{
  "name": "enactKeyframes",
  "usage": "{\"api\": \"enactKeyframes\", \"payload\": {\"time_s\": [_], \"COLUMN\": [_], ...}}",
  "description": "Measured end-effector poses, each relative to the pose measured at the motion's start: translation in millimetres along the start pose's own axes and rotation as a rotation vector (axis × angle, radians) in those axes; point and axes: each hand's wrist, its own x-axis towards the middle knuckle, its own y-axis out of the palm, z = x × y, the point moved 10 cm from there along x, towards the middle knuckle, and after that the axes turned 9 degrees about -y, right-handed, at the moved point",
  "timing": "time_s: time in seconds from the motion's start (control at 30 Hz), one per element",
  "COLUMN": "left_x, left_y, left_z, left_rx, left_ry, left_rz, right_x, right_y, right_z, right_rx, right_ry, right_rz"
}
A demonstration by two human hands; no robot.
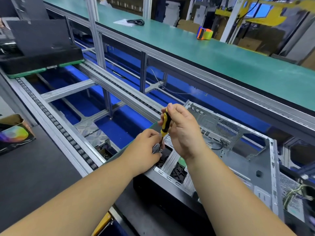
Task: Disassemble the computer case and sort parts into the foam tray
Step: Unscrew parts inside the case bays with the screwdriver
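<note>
A long green-topped bench (196, 48) runs from eleven o'clock toward three o'clock. On it, near twelve o'clock, a coiled black cable (136, 22) lies on a clear plastic bag, and at one o'clock stands an orange-and-green tape dispenser (205, 32). Below the bench, an aluminium-framed conveyor (71, 142) with black chain links crosses over blue panels. At ten o'clock a black flat case (40, 46) sits on a green pallet. At nine o'clock lies a cardboard box (14, 132) with a rainbow-coloured print.
</note>
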Motion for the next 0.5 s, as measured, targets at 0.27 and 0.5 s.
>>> {"api": "enactKeyframes", "payload": {"time_s": [0.27,0.5], "left_x": [1.1,0.6], "left_y": [1.1,-1.6], "left_z": [3.3,-0.1], "left_rx": [-0.007,-0.012], "left_ry": [-0.020,-0.016], "left_rz": [0.000,0.020], "right_x": [-0.8,13.4], "right_y": [-7.4,25.2], "right_z": [1.4,-5.7], "right_rx": [0.089,0.163], "right_ry": [-0.188,-0.059], "right_rz": [-0.126,0.230]}}
